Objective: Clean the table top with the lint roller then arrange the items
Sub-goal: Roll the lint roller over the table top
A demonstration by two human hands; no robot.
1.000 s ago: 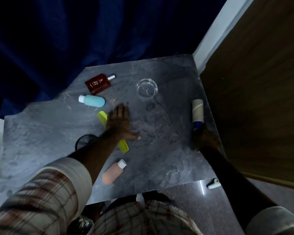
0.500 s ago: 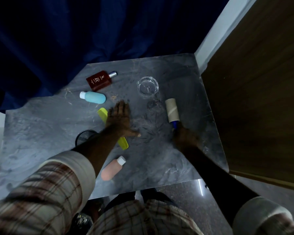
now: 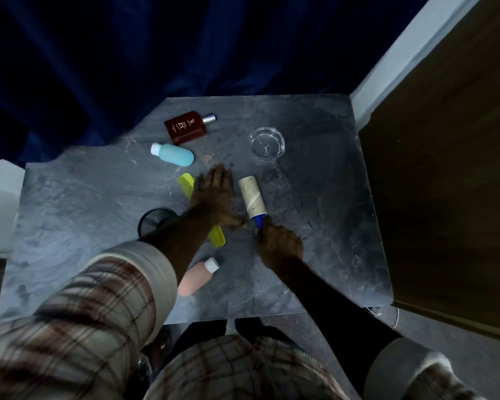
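the right hand (image 3: 280, 245) has its fingers curled round the blue plastic handle of the lint roller (image 3: 252, 200), whose pale sticky paper drum appears to lie on the dark grey marbled table top (image 3: 338, 232) near its middle, just beside the left hand (image 3: 214, 194). the left hand lies flat, palm down with fingers straight, holding nothing and resting across the yellow plastic comb (image 3: 186, 182). the roller looks light and stiff, with a drum that should turn freely, so the handle is the place to hold it; the tacky paper would cling to fingers. hairs and crumbs lie scattered on the stone, so cleaning looks unfinished. for arranging, the clear glass ashtray (image 3: 267, 143) is fragile, best taken by its rim; the brown glass perfume bottle (image 3: 186, 129), light blue squeeze bottle (image 3: 175, 153) and pink squeeze bottle (image 3: 194, 280) lie on their sides and may roll
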